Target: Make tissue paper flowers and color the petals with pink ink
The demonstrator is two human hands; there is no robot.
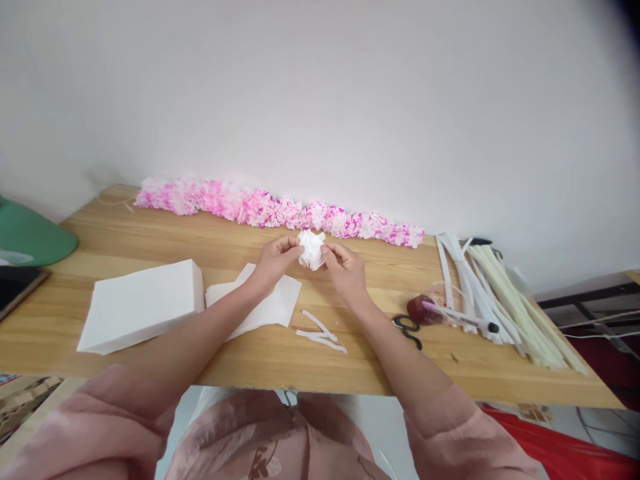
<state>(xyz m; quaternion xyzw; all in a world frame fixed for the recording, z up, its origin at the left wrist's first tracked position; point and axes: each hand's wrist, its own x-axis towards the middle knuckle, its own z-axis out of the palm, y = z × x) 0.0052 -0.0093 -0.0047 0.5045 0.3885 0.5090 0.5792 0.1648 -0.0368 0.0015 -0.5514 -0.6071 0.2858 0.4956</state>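
Between my two hands is a white ruffled paper flower (312, 250), held up over the middle of the table. My left hand (279, 262) pinches its left edge with thumb and fingers. On the opposite edge, my right hand (343, 267) grips it the same way. Below and left, partly hidden by my left forearm, lie loose white paper sheets (273, 303). A few white strips (320, 335) rest on the wood under the flower. Behind it, a long row of pink and white paper flowers (260, 205) runs along the wall.
A thick white paper stack (145, 303) sits at left, near a green cap (35, 233) and a dark phone-like device (17, 287). Right of my forearm are scissors (407, 325), a dark red jar-like object (423, 309) and bundles of white strips (475, 293) and cream strips (520, 307).
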